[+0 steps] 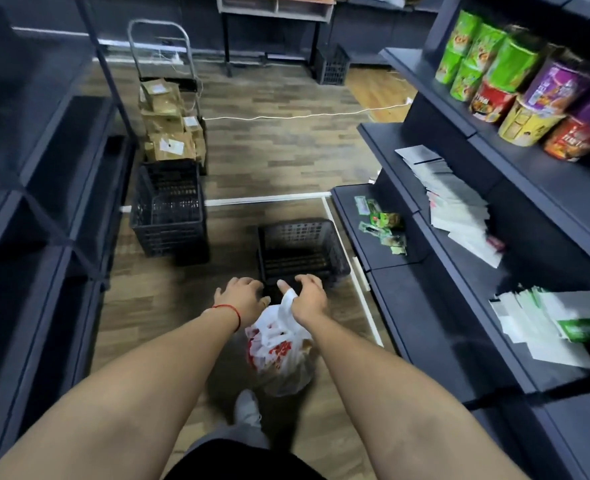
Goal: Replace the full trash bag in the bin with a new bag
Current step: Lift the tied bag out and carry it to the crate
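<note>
A full white trash bag with red print (279,355) hangs just above the wooden floor between my forearms. My right hand (307,297) is closed on the bag's gathered top. My left hand (241,297), with a red string at the wrist, is beside it with curled fingers; whether it grips the bag is hidden. Just beyond both hands stands a black slatted plastic bin (302,251) on the floor, with no bag showing inside it.
A second black crate (169,211) stands to the left, with cardboard parcels on a trolley (169,126) behind it. Dark shelves (494,237) at right hold paper packets and snack tubs. Dark shelving (44,202) lines the left. A white cable crosses the floor.
</note>
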{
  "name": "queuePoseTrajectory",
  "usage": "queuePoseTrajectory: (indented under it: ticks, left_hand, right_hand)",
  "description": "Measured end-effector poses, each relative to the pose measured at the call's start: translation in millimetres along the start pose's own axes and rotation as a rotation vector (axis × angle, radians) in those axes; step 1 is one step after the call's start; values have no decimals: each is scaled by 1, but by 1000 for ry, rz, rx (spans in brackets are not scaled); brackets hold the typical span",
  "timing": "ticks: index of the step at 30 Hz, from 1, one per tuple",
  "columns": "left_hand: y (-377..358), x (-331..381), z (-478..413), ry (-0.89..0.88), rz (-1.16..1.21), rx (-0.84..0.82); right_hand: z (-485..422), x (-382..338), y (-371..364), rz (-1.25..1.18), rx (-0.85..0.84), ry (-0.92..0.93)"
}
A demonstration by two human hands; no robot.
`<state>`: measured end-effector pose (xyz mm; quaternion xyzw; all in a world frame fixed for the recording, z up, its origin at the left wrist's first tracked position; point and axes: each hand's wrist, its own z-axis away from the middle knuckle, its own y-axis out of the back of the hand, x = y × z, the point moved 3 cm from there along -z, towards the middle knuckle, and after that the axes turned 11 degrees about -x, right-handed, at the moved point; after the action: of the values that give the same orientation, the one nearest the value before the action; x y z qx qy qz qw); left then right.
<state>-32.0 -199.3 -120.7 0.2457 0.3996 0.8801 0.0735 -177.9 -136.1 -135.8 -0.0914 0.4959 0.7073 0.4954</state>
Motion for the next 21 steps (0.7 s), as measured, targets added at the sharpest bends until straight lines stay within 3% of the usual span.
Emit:
queuePoseTrajectory:
  ticks: [10,21]
  left_hand:
    - [92,13,-117,-29,-1,-34]
    - [142,21,-243,23,33,-32]
  right_hand:
    - [-127,-39,70,21,52,-81]
    - [-271,-75,119,87,5,-35]
